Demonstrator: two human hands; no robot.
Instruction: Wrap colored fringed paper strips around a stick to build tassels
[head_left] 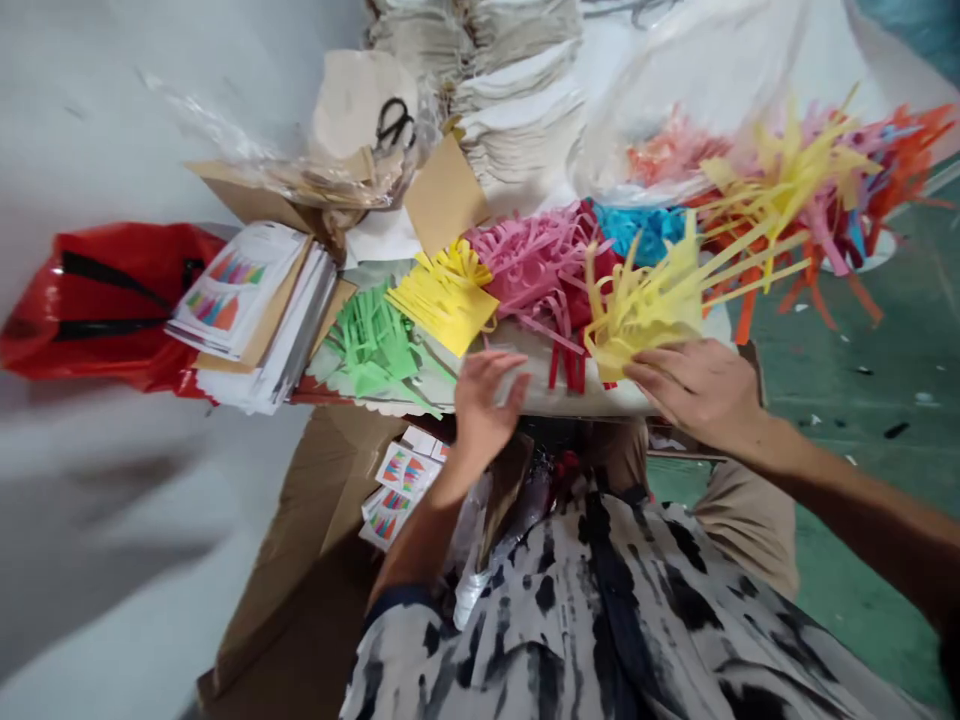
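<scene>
Red bag (112,300): far L of the pink fringe (525,260), your landmark.
Card stack (240,290): L of pink fringe, right by the bag; printed sheets on top.
Green fringe (375,335): L of pink fringe; prob. thin paper.
Bright yellow fringe (442,295): just beside pink fringe, its L side.
Left hand (484,405): nearer you than pink fringe, a bit L; thumb & fingers apart, nothing seen between them.
Pale yellow fringe (649,310): just R of pink fringe. Should feel v. light, soft, floppy; prob. not slippery, but strips could tear or tangle if you tug. Best hold: the lower band that looks uncut, not the strips; pinch, don't crush.
Right hand (701,395): R of pink fringe, nearer you; fingertips pinched on pale yellow's lower edge.
Mixed fringe (904,170): well R of pink fringe; pale yellow strips reach twd it, contact unclear.
</scene>
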